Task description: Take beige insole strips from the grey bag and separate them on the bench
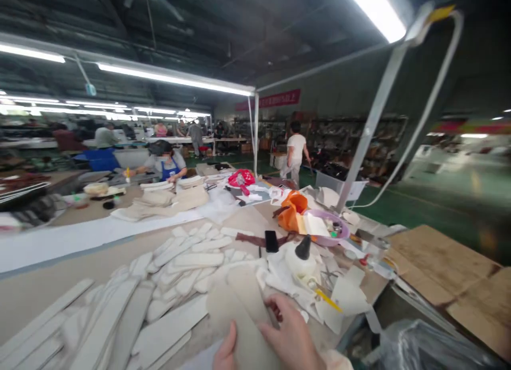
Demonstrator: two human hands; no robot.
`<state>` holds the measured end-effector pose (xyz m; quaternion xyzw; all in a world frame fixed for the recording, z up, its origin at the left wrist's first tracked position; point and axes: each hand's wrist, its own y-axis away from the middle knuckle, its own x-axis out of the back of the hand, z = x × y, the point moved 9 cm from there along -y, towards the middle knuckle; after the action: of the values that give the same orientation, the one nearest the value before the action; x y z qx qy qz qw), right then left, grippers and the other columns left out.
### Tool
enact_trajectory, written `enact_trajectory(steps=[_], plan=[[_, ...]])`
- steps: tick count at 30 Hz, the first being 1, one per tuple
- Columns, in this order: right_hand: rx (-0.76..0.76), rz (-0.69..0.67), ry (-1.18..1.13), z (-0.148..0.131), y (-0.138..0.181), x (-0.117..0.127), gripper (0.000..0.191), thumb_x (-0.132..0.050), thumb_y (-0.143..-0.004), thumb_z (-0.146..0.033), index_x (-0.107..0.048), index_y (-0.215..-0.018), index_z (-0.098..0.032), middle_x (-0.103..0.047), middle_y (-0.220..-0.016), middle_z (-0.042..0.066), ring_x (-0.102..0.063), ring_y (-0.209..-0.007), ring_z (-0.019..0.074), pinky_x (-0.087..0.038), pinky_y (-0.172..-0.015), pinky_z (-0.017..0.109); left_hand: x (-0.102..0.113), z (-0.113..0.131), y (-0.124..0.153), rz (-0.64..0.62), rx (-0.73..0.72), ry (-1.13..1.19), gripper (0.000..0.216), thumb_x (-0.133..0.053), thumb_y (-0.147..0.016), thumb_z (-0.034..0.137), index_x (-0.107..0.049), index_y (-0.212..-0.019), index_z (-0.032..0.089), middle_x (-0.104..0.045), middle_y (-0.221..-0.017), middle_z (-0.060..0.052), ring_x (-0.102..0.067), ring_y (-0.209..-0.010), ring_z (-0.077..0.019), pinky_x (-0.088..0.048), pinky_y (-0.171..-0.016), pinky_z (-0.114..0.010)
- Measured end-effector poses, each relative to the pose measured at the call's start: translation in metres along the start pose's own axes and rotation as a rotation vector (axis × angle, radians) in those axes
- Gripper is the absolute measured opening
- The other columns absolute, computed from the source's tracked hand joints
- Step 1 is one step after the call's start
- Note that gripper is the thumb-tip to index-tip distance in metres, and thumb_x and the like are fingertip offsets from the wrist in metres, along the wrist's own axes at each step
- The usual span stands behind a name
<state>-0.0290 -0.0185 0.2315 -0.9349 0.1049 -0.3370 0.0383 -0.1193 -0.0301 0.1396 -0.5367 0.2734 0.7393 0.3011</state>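
Hands meet at the bottom edge of the view over one long beige strip (244, 311) that lies on the tabletop (35, 290) and runs away from the person. The right hand (291, 338) rests on the strip's right edge with its fingers (275, 305) curled down onto the material, pinching it. Of the left hand (225, 351) only the thumb and a little of the palm show, pressed against the strip's near end; whether that hand is closed cannot be told.

To the left of the strip lie many pale cut pieces (187, 261), too many and too overlapped to count: long straight strips nearest the person, shorter rounded ones farther off. Just beyond the right hand stands one white squeeze bottle (300, 258) with a dark pointed cap, among loose white offcuts. One black phone (271, 241) lies flat behind it, on a dark brown strap. Farther right sits one shallow lilac basin (339, 223); it holds a sheet of cream paper and some small items too blurred to name. One orange bag (291, 210) leans against the basin's left side, and one red-and-white bundle (241, 178) lies beyond it.

Across the tabletop a seated person in a blue apron (167, 165) works at stacked cream pieces. Another person in a white shirt (296, 151) stands in the aisle.
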Motion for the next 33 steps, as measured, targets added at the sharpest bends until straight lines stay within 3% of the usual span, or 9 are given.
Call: enact_trajectory(steps=[3,6,9,13,18,24,29,33], plan=[[0.051,-0.029,0.013,-0.01,-0.012,-0.016,0.012,-0.063,-0.067,-0.024,-0.057,-0.077,-0.021,-0.06,-0.078,0.001,-0.056,-0.076,0.0182,-0.044,-0.068,0.027,0.007,0.015,0.008,0.136,-0.104,0.097,0.047,-0.047,-0.082,0.054,-0.073,-0.092,0.015,-0.07,-0.098,-0.013,-0.057,-0.108,-0.0322,-0.039,-0.096,-0.041],[0.046,-0.094,-0.067,-0.008,-0.02,-0.032,0.011,-0.061,-0.074,-0.031,-0.056,-0.074,-0.021,-0.059,-0.074,0.0,-0.057,-0.073,0.0178,-0.044,-0.064,0.026,0.012,0.026,0.01,0.204,-0.166,0.155,0.05,-0.046,-0.083,0.053,-0.071,-0.098,0.013,-0.07,-0.097,-0.013,-0.059,-0.106,-0.0308,-0.041,-0.094,-0.039],[-0.05,-0.126,-0.232,0.005,-0.022,-0.038,0.016,-0.057,-0.079,-0.037,-0.059,-0.079,-0.021,-0.061,-0.074,0.0,-0.059,-0.07,0.0171,-0.046,-0.061,0.025,0.015,0.03,0.008,0.201,-0.186,0.178,0.055,-0.044,-0.083,0.054,-0.068,-0.104,0.01,-0.069,-0.102,-0.014,-0.057,-0.108,-0.0307,-0.042,-0.093,-0.039],[-0.196,-0.092,-0.391,0.029,-0.026,-0.028,0.023,-0.063,-0.075,-0.043,-0.059,-0.08,-0.021,-0.064,-0.072,-0.001,-0.06,-0.067,0.017,-0.047,-0.063,0.025,0.015,0.028,0.004,0.179,-0.207,0.174,0.056,-0.041,-0.083,0.055,-0.067,-0.105,0.01,-0.068,-0.103,-0.016,-0.055,-0.111,-0.0318,-0.041,-0.094,-0.042],[-0.372,-0.228,-0.788,0.049,-0.036,-0.03,0.027,-0.064,-0.076,-0.044,-0.057,-0.093,-0.024,-0.069,-0.087,-0.001,-0.064,-0.081,0.0181,-0.05,-0.072,0.028,0.0,0.022,-0.004,0.157,-0.214,0.185,0.062,-0.035,-0.086,0.055,-0.064,-0.109,0.006,-0.066,-0.107,-0.018,-0.052,-0.115,-0.0317,-0.036,-0.1,-0.043],[-0.467,-0.306,-1.034,0.055,-0.043,-0.025,0.036,-0.069,-0.073,-0.038,-0.055,-0.103,-0.026,-0.071,-0.089,-0.001,-0.066,-0.081,0.0195,-0.053,-0.069,0.03,-0.01,0.014,-0.011,0.187,-0.246,0.169,0.057,-0.042,-0.085,0.052,-0.062,-0.112,0.007,-0.065,-0.112,-0.017,-0.048,-0.12,-0.0312,-0.03,-0.104,-0.044],[-0.429,-0.237,-1.042,0.072,-0.058,-0.001,0.038,-0.071,-0.071,-0.035,-0.058,-0.105,-0.026,-0.068,-0.101,0.001,-0.064,-0.09,0.0179,-0.054,-0.073,0.026,-0.004,0.011,-0.008,0.257,-0.284,0.188,0.054,-0.048,-0.083,0.052,-0.063,-0.109,0.006,-0.065,-0.11,-0.017,-0.05,-0.118,-0.0316,-0.032,-0.103,-0.044],[-0.202,-0.096,-1.015,0.073,-0.082,0.048,0.028,-0.069,-0.073,-0.029,-0.062,-0.1,-0.026,-0.067,-0.098,0.001,-0.063,-0.09,0.0153,-0.052,-0.078,0.026,0.0,0.01,-0.009,0.283,-0.295,0.156,0.051,-0.049,-0.084,0.046,-0.061,-0.112,0.005,-0.065,-0.112,-0.017,-0.052,-0.116,-0.0308,-0.033,-0.102,-0.044]])
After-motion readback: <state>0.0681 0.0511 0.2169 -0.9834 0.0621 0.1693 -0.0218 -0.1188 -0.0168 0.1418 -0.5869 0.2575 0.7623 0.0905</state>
